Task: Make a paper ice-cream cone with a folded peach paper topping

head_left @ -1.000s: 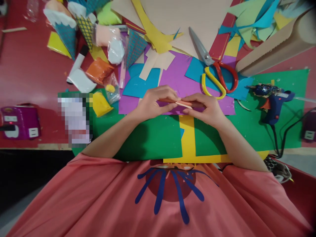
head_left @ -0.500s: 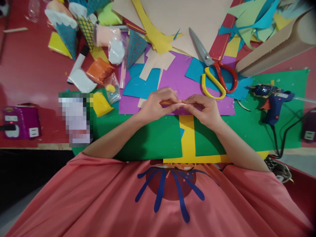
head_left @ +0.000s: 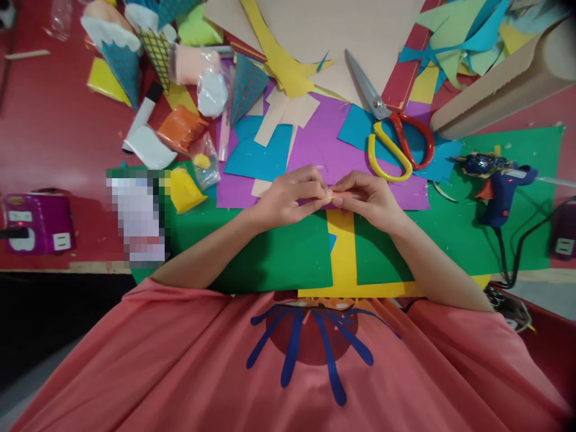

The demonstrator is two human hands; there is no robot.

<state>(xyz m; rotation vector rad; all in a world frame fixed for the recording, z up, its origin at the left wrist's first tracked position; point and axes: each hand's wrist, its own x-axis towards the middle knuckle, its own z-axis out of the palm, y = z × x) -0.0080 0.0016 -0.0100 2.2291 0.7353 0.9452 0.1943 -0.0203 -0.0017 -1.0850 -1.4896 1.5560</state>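
Grip: both hands (head_left: pixel 333 198) pinch thin pink strip (head_left: pixel 344 194) | over smooth purple sheet (head_left: pixel 324 147)

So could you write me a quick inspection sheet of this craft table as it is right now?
Surface: red table, with green sheet under the forearms.
Job's things: small orange strip pinched between both hands, over purple paper.
Clutter: scissors, paper cones, clay bags, coloured scraps.
Grips: left hand and right hand both closed on the strip, fingertips meeting.
Cables: black cord from glue gun, running off the table edge.
Surroundings: purple power strip on the left; cardboard roll on the upper right.
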